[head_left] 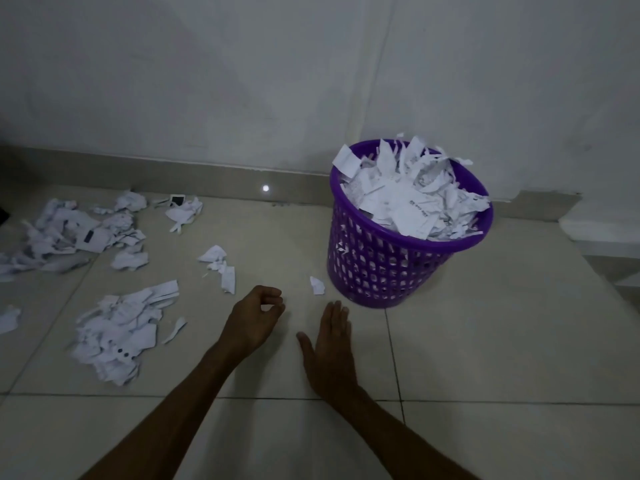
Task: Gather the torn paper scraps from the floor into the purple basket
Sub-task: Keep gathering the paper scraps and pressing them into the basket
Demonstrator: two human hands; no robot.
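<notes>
The purple basket [375,271] stands on the tiled floor near the wall, heaped above its rim with torn white paper [408,199]. A small scrap [317,285] lies just left of the basket's base. More scraps [221,267] lie further left, with a loose pile [117,336] at front left and a bigger pile [69,233] by the left edge. My left hand [256,318] hovers near the floor with fingers curled, thumb meeting fingertips, and no paper visible in it. My right hand [329,344] is flat with straight fingers, just below the small scrap.
A grey skirting strip [214,174] runs along the white wall behind. A low white step [602,230] sits at the right. A few crumpled pieces [183,211] lie near the skirting, and one stray scrap [8,318] at the far left.
</notes>
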